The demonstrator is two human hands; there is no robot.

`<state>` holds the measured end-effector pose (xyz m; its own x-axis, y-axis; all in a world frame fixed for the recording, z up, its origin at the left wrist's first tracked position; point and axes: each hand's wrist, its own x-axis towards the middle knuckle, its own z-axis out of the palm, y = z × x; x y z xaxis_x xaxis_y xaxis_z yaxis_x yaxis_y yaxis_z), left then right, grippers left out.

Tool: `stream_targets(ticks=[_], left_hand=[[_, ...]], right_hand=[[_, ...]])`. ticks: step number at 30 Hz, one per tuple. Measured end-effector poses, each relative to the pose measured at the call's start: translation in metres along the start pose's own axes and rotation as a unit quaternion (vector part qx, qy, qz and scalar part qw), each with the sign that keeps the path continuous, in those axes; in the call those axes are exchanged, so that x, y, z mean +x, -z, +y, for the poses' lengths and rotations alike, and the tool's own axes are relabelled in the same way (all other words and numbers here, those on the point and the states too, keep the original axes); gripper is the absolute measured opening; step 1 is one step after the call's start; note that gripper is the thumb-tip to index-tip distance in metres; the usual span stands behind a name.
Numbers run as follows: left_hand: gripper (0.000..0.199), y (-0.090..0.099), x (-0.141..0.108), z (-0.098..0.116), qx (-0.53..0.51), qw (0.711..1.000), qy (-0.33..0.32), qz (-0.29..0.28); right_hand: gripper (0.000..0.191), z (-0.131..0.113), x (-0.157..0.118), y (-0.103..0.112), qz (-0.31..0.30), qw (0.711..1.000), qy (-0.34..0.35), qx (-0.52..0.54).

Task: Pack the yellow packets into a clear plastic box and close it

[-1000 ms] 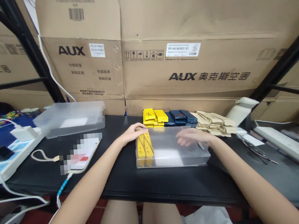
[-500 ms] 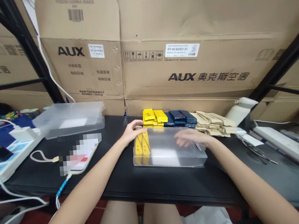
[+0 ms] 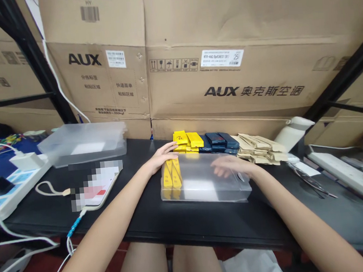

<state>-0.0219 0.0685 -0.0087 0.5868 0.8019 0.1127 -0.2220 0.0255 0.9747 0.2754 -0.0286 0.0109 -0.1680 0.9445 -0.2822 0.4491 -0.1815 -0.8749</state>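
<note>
A clear plastic box (image 3: pixel 205 189) lies on the black table, with two yellow packets (image 3: pixel 172 175) upright side by side at its left end. My left hand (image 3: pixel 162 156) is at the box's back left corner, fingers apart and stretched toward the stacked yellow packets (image 3: pixel 195 140); it holds nothing. Inside the box's open right end, my right hand (image 3: pixel 230 165) shows through the plastic, its fingers spread and blurred, with nothing visible in them. Dark blue packets (image 3: pixel 216 141) and beige packets (image 3: pixel 259 148) are stacked behind the box.
Another clear box (image 3: pixel 83 144) stands at the back left, near a phone (image 3: pixel 105 187) and a white power strip (image 3: pixel 17 184). A white bottle (image 3: pixel 294 132), glasses (image 3: pixel 313 183) and a white device (image 3: pixel 347 176) are on the right. Cardboard (image 3: pixel 177 85) lines the back.
The fingers of my left hand have straightened and spread a little toward the stacked yellow packets. My right hand has stayed nearly in place inside the box.
</note>
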Motion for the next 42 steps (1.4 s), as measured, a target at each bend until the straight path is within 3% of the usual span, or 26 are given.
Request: stream_targets(ticks=[7,16,22,36,42], left_hand=[[0.066,0.004,0.004,-0.003,0.013,1.000,0.006,0.007],[0.051,0.002,0.011,-0.006,0.032,0.997,0.021,0.073],[0.054,0.000,0.009,-0.006,0.021,0.997,0.022,0.077],[0.035,0.007,0.008,-0.013,0.070,0.965,-0.064,0.244],[0.030,0.008,0.005,-0.013,0.054,0.965,-0.050,0.252]], right_hand=[[0.041,-0.002,0.001,-0.003,0.006,1.000,0.005,-0.004],[0.043,-0.002,0.001,-0.005,0.010,1.000,0.010,-0.012],[0.043,-0.001,0.002,-0.004,0.006,1.000,0.006,-0.014],[0.040,-0.002,0.002,-0.007,0.010,1.000,0.006,-0.001],[0.037,-0.005,-0.002,-0.007,-0.013,0.999,0.000,0.053]])
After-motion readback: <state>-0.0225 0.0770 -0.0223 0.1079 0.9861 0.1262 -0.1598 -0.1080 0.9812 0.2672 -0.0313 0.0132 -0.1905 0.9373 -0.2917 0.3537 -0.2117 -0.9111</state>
